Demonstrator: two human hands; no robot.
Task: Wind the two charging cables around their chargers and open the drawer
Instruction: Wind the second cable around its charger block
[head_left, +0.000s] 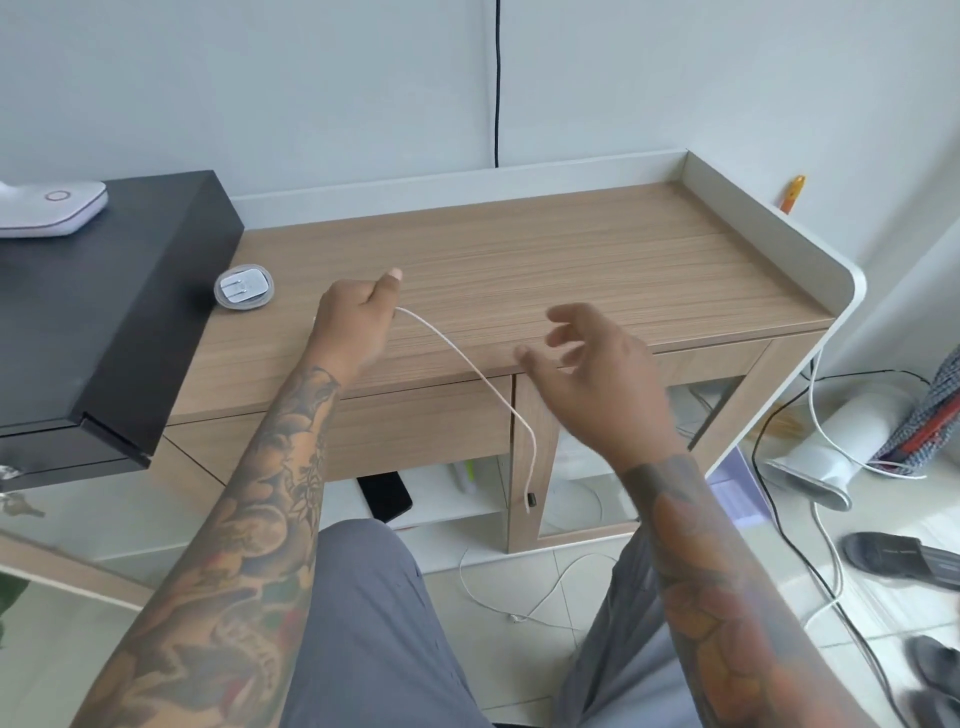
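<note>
Left hand (358, 317) is shut on the white cable (467, 364); its charger's hidden, I think. Right hand (597, 374) is open, empty. One wound charger (244, 287) sits far left on desk (571, 260). Grab the loose end, wrap snug & neat.

**One charger wound, one cable trailing, drawer shut**

We see a white charger (244, 287) lying flat near the left end of the wooden desk top, prongs up, its cable already looped snugly around it. The second white cable (470, 364) runs from our closed left hand (353, 325) over the desk's front edge and hangs down, its dark plug dangling in front of the desk leg. We cannot see its charger. The drawer (415, 426) under the desk top sits closed.
</note>
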